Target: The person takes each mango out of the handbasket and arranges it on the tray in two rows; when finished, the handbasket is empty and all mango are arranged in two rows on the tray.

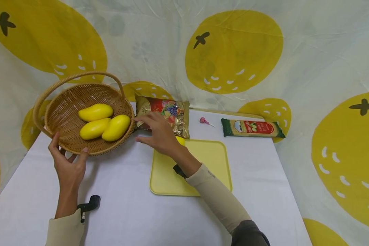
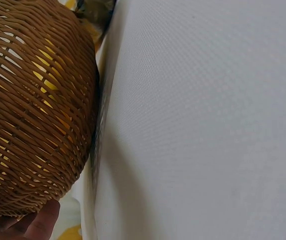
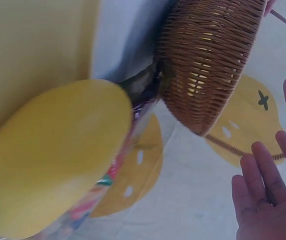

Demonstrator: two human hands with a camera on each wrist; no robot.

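My left hand grips the near rim of a brown wicker basket with an arched handle; the basket tips toward me. Three yellow mangoes lie inside it: one at the back, one in front, one against the right side. At the basket's right rim, my right hand is spread, thumb apart from the fingers and nothing held. Another mango, large in the right wrist view, sits at the far edge of a yellow tray, mostly hidden behind my right wrist.
A gold and red bag with fruit pictures lies behind the right hand. Farther right are a pink lollipop and a green-ended packet. A cloth with lemon-like prints hangs behind the white table.
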